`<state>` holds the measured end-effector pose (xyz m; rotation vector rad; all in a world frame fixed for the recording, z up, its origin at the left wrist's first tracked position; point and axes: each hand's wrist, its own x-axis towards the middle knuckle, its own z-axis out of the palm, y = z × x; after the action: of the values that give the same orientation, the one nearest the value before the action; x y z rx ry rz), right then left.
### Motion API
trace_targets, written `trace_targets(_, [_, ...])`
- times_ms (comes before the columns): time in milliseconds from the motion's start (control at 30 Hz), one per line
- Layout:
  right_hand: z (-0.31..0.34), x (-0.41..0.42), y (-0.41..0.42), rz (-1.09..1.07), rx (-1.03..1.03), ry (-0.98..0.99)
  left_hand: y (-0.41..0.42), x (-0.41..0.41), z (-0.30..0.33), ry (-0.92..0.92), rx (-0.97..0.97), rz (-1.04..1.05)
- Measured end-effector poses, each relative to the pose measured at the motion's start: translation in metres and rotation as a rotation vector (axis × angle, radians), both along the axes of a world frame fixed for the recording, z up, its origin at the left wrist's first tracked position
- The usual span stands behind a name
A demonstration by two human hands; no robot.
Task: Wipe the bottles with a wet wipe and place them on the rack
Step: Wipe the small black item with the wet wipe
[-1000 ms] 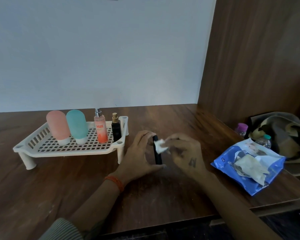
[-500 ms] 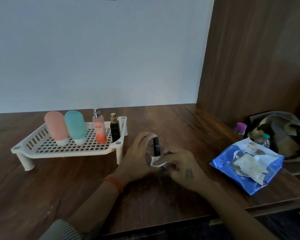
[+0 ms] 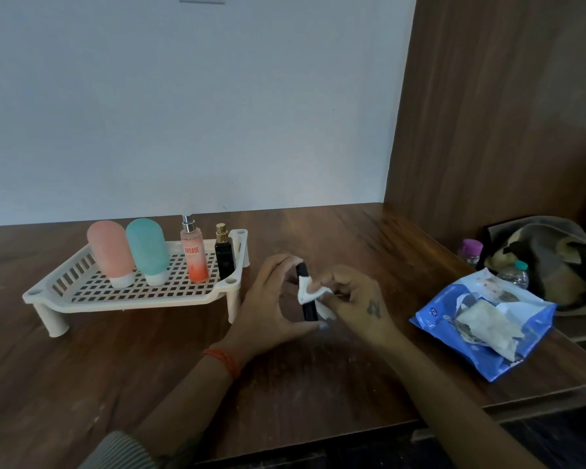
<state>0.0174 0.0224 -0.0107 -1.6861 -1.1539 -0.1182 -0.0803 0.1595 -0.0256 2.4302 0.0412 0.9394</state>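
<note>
Between both hands (image 3: pixel 313 299), wipe (image 3: pixel 306 293) half-hides black bottle (image 3: pixel 308 309).

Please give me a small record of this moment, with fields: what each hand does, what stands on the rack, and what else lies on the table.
left hand: holds the slim black bottle upright, between thumb and fingers
right hand: presses the white wet wipe around the bottle's middle
rack: white, on legs, on the wooden table
on rack, left to right: pink bottle, teal bottle, orange spray bottle, small black bottle with gold cap
right of the hands: blue wipes pack, open
task state: black bottle not yet on the rack
</note>
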Motion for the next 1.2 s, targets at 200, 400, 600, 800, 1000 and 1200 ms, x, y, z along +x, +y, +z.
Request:
trace_targets(200, [0.003,0.003,-0.020,0.155,-0.123,0.395,-0.001,0.001,0.000,-0.043,-0.028,-0.044])
trace_targets(400, [0.009,-0.006,-0.007,0.272,0.082,0.781,-0.001,0.002,-0.002,-0.081,-0.101,-0.071])
trace_targets(600, [0.000,-0.012,-0.002,0.015,0.129,0.516,0.000,0.002,-0.002,-0.032,-0.005,-0.045])
trace_targets(800, [-0.002,-0.022,-0.006,-0.101,0.145,0.127,-0.001,0.001,0.000,-0.091,-0.074,-0.068])
trace_targets(1000, [0.015,-0.002,0.005,-0.233,0.216,-0.142,0.001,0.002,-0.002,-0.080,-0.147,-0.111])
trace_targets(1200, [0.009,-0.006,0.008,-0.137,0.101,-0.397,0.003,0.003,-0.005,-0.126,-0.159,-0.128])
